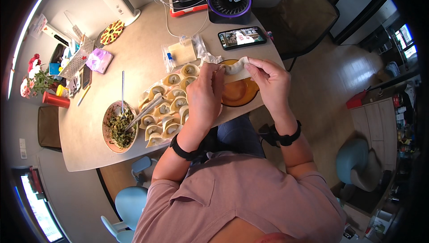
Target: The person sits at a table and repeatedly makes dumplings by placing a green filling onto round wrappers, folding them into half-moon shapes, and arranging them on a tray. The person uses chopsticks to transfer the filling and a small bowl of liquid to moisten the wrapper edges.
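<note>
Between both hands stretches a partly folded wonton wrapper [237,68] with a rolled ridge along its far edge. My left hand [205,90] pinches its left end, and my right hand [270,82] grips the right end with thumb and fingers. Below it sits an amber glass bowl [238,93], partly covered by my hands. To the left, several folded wontons [164,109] lie in rows on a tray. A bowl of green filling [120,127] holds a metal spoon [123,85], and a pair of chopsticks [144,113] leans from it over the wontons.
Behind the wontons lies an opened packet of wrappers [182,52]. A phone [242,38] with a lit screen is near the table's right edge. Farther back are a tablet with a red case [191,0], loose cables and a round black device [230,0]. A purple pack [99,60] stands left.
</note>
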A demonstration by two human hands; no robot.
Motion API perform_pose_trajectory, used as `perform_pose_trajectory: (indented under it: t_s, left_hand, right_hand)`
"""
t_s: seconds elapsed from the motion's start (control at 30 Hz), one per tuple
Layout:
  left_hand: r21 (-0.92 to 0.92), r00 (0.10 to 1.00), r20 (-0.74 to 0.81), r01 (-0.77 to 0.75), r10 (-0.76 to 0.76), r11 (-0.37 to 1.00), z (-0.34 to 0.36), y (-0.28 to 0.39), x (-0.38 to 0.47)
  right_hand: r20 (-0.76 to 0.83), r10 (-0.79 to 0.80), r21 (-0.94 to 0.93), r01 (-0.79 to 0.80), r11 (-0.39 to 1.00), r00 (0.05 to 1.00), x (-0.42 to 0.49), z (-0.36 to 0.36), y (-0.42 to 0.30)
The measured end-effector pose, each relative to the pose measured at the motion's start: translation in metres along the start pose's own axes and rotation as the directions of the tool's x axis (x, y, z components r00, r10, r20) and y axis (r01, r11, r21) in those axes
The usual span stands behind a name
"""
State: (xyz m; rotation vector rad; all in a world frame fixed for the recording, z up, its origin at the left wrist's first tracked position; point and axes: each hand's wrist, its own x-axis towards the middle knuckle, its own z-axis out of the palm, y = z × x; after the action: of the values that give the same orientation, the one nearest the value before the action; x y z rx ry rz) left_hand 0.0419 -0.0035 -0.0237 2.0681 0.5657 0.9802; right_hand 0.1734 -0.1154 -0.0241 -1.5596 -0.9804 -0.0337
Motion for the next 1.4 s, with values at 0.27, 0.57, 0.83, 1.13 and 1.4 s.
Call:
perform_pose_trajectory:
  t_s: [0.27,0.57,0.83,1.13,1.4]
  left_hand:
    - [0.339,0.958,0.116,-0.287,0.263,0.896,-0.001,0.001,0.005]
    - [0.340,0.953,0.036,-0.293,0.299,0.893,-0.009,0.011,0.007]
    - [0.248,0.884,0.104,-0.466,0.455,0.849,-0.019,0.012,0.010]
    - [-0.566,0.945,0.326,0.220,-0.029,0.795,-0.011,0.006,-0.003]
    - [-0.805,0.886,0.443,0.462,-0.141,0.372,0.016,-0.013,-0.006]
  right_hand:
    - [0.123,-0.299,-0.276,0.322,0.905,0.946,0.004,0.002,-0.002]
    - [0.187,-0.376,-0.221,0.412,0.884,0.908,0.006,0.001,-0.006]
    - [0.280,-0.260,0.004,0.270,0.963,0.924,0.011,-0.011,-0.007]
    - [0.121,-0.432,-0.151,0.447,0.882,0.894,0.010,-0.006,-0.009]
    - [-0.046,-0.522,-0.274,0.492,0.826,0.852,0.012,0.006,0.001]
